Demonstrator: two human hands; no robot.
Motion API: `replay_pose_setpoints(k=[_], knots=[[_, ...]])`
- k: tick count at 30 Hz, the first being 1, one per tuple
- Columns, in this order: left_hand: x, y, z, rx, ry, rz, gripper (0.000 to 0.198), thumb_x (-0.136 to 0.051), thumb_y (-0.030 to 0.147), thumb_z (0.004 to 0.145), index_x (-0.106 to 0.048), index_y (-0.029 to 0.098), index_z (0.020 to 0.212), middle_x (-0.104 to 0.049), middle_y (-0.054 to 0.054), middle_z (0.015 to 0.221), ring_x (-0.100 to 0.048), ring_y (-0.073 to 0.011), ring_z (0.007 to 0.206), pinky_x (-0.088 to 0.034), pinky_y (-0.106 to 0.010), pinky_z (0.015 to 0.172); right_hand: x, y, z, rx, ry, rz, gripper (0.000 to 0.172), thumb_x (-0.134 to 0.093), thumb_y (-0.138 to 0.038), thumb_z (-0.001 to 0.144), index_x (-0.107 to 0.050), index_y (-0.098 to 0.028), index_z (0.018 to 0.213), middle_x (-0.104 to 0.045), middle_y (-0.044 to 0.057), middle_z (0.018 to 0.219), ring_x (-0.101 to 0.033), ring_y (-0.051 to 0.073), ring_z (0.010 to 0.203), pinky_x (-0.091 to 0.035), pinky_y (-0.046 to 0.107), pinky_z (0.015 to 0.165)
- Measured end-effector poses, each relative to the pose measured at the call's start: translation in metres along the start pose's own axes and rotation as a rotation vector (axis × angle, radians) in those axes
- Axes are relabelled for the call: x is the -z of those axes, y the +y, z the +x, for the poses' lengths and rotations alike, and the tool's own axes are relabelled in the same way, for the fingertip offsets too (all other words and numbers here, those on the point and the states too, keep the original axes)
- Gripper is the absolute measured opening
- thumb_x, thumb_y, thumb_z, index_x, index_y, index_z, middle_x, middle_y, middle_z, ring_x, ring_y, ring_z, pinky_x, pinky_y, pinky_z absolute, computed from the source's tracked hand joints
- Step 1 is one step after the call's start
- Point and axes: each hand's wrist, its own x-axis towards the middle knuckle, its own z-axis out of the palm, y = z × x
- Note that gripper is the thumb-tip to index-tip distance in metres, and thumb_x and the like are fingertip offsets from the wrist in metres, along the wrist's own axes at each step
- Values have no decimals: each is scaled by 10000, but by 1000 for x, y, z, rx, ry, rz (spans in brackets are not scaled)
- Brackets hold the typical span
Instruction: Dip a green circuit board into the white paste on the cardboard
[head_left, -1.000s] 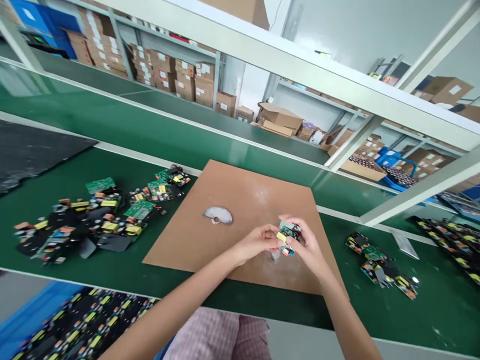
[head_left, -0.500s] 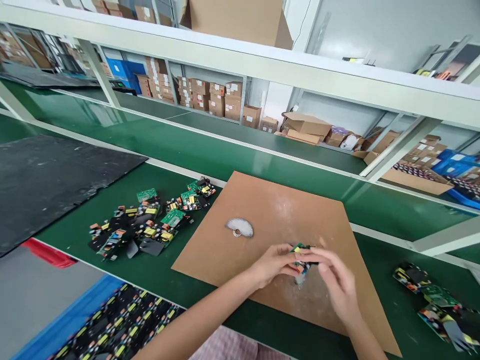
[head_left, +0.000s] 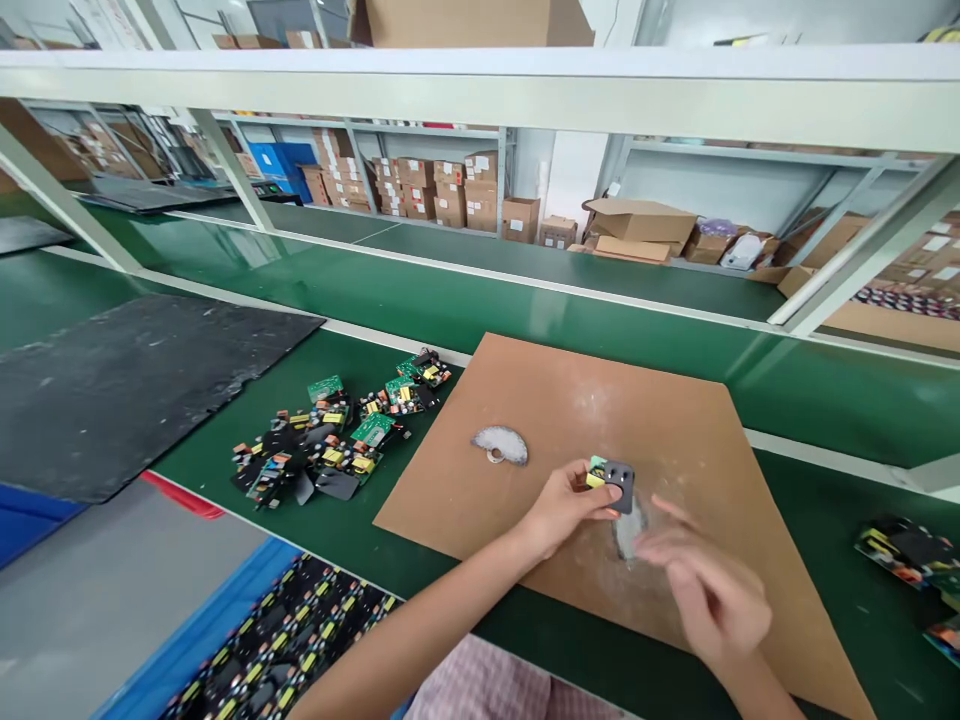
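My left hand (head_left: 570,505) is closed on a small circuit board (head_left: 597,474) with a dark grey plate (head_left: 619,484) on its right side, held above the brown board. Just to the right is my right hand (head_left: 709,580), blurred, its fingers apart and pointing left, with nothing seen in it. Between the hands a whitish grey piece (head_left: 628,532) lies on the brown board (head_left: 547,390). Farther left on that board rests a half-round grey piece (head_left: 501,444) with a small ring at its edge.
Circuit boards lie piled on the green bench (head_left: 405,550) at left (head_left: 322,440) and at right (head_left: 911,555). A black mat (head_left: 135,380) covers the bench farther left. Below the front edge sits a blue tray (head_left: 187,630) of boards. A white shelf beam (head_left: 480,90) spans above.
My right hand has come off the circuit board and moved right and down. The board in my left hand now shows its dark plate. The camera view has shifted.
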Motion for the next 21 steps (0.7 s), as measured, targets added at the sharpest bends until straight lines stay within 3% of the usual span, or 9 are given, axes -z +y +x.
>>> replay_pose_setpoints(k=[2,3,5,8,13,15,18,21], knots=[[-1,1,1,-85,35,103,542,-854,458,545,-603,118,885,-596,-31,850,-590,-126,748,-523,-272,723,-1,8,2,-287,177,-10,142,-522,-237,915,-608,-206,1023,-652,58,956,-633,217,908,-526,383,861],[-1,1,1,-142,36,164,512,-839,460,569,-609,123,878,-587,-40,892,-591,-138,790,-525,-269,723,-3,11,4,-416,196,7,219,-550,-311,911,-585,-206,1100,-638,74,1036,-623,221,942,-541,355,818],[-3,1,-1,-269,26,318,410,-796,431,645,-628,135,873,-560,-66,1028,-587,-165,901,-525,-264,747,-7,17,8,-561,115,113,365,-553,-416,906,-533,-212,1207,-603,88,1155,-608,219,994,-545,330,808],[-8,4,-6,-396,1,539,259,-697,360,769,-633,167,930,-496,-85,1203,-573,-179,1010,-526,-263,792,-14,20,13,-603,26,255,342,-456,-468,953,-570,-220,1159,-603,74,1170,-589,211,1047,-515,322,875],[-24,14,3,-446,-38,879,284,-546,338,863,-534,193,1106,-417,-109,1262,-524,-203,1112,-529,-324,859,-20,30,13,-749,189,386,464,-350,-585,962,-579,-203,1094,-605,87,1115,-584,232,1022,-512,333,840],[-31,19,11,-445,-37,1029,306,-492,308,867,-478,180,1144,-429,-121,1217,-549,-207,1049,-515,-369,873,-22,37,14,-806,244,430,520,-312,-632,949,-541,-201,1127,-596,90,1107,-592,229,977,-521,328,786],[-35,25,19,-496,-78,1200,205,-405,305,871,-476,180,1018,-511,-108,1073,-580,-223,956,-488,-401,863,-23,38,19,-727,319,247,516,-332,-643,930,-540,-189,1062,-611,72,986,-590,205,879,-496,307,778],[-27,25,20,-439,-69,1262,256,-335,446,893,-442,213,889,-595,-64,841,-622,-237,788,-487,-356,702,-22,33,29,-680,286,81,396,-332,-504,964,-565,-185,983,-601,32,816,-582,177,761,-471,266,695]])
